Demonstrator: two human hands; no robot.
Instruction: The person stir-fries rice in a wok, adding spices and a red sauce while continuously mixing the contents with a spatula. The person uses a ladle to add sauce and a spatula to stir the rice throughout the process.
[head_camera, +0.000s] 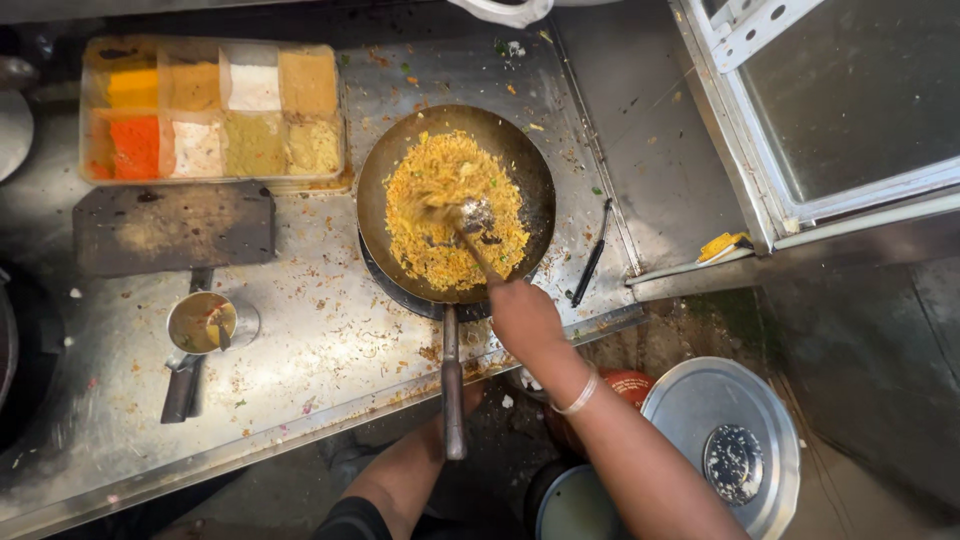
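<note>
A dark round wok (525, 175) sits on a burner on the steel counter (320, 340), filled with yellow-orange fried rice (430, 190). My right hand (522, 315), a light bangle on its wrist, grips a metal spatula (475, 215) whose blade lies in the middle of the rice. The wok's long handle (453, 380) points toward me over the counter's front edge. My left forearm reaches up from below to that handle. My left hand (465, 397) is mostly hidden at the handle, so its grip is unclear.
A tray of several coloured spice powders (212, 182) stands at the back left, with a dark flat board (175, 228) in front of it. A small handled pot (205, 322) sits nearer. A dark stick (590, 265) lies right of the wok. A steel lid (720, 440) is below right, a glass-fronted cabinet (850, 110) above it.
</note>
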